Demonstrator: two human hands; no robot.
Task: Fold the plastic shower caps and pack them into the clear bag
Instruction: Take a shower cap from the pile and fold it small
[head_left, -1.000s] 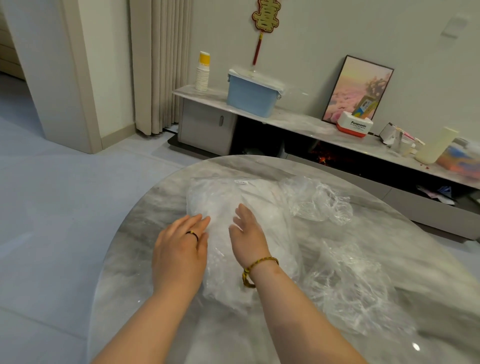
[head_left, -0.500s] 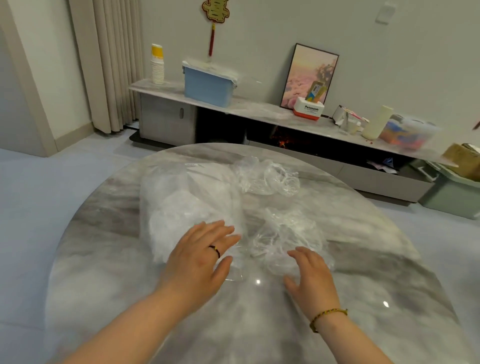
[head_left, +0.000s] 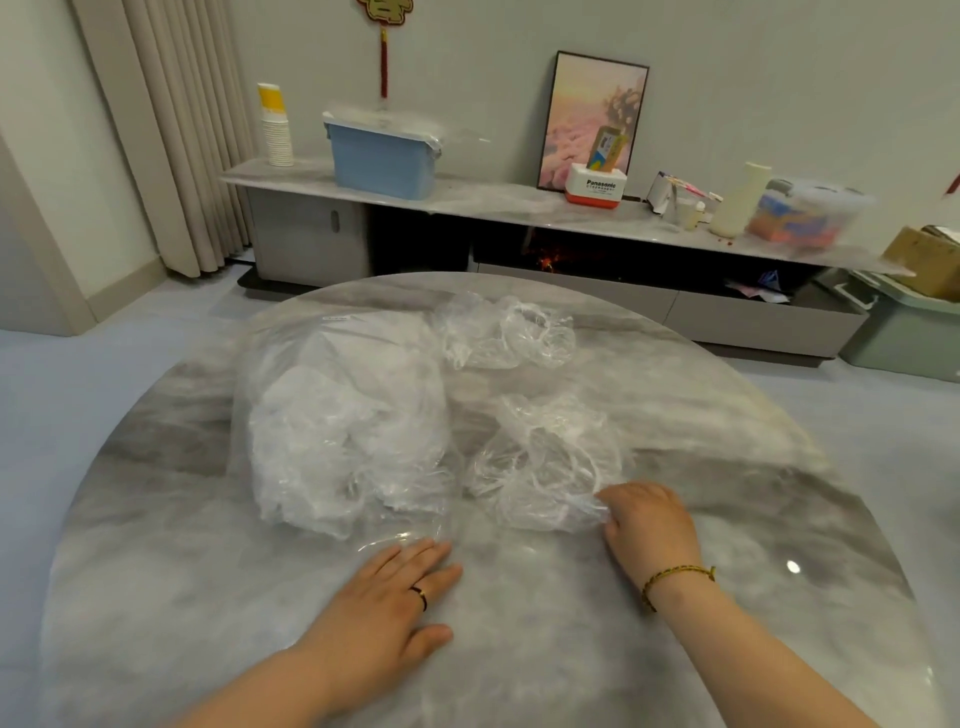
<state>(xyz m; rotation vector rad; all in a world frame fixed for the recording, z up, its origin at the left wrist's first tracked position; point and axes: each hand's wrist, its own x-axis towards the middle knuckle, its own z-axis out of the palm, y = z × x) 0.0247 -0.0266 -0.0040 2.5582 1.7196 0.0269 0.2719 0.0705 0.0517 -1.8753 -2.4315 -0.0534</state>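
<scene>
A clear bag (head_left: 343, 426) stuffed with white folded shower caps lies on the left half of the round marble table (head_left: 727, 426). A crumpled clear shower cap (head_left: 545, 462) lies to its right, and my right hand (head_left: 647, 519) grips that cap's near right edge with curled fingers. Another crumpled shower cap (head_left: 506, 332) lies farther back. My left hand (head_left: 384, 608) rests flat on the table with straight fingers, just in front of the bag's near edge.
Beyond the table runs a low cabinet (head_left: 311, 239) against the wall, carrying a blue lidded box (head_left: 384, 156), a stack of paper cups (head_left: 275, 127), a picture frame (head_left: 592, 119) and small items. A green bin (head_left: 909, 332) stands at the right.
My right hand left the bag, moved right and closed on the near shower cap's edge. My left hand slid back off the bag onto the bare table. The view panned right.
</scene>
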